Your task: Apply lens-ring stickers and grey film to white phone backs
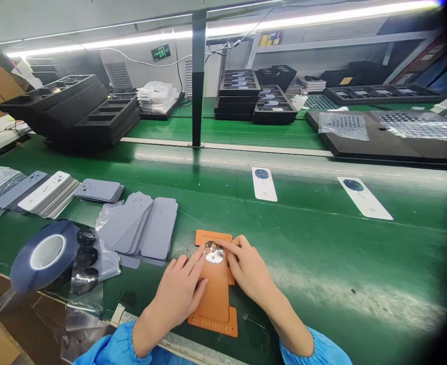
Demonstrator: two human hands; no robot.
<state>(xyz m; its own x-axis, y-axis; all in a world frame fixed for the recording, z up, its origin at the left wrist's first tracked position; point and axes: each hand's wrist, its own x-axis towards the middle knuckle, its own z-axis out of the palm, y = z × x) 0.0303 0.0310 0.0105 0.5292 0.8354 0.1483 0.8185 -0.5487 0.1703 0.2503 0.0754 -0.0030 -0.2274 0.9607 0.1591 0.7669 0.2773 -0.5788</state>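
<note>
An orange fixture plate (pixel 213 299) lies on the green bench, with a shiny round silver disc (pixel 215 255) near its top end. Round openings showing orange are visible in the disc. My left hand (pixel 181 289) rests on the left side of the plate, its fingers spread and fingertips at the disc's left edge. From the right, my right hand (pixel 248 266) reaches over with its index finger stretched to the disc's upper edge. Neither hand is wrapped round anything.
Left are a blue tape roll (pixel 43 256), a clear strip with dark round pieces (pixel 86 257) and grey panels (pixel 158 228). White cards (pixel 264 190) lie farther back. Behind the bench's rear rail stand black trays (pixel 274 109) and a dark post (pixel 197 81).
</note>
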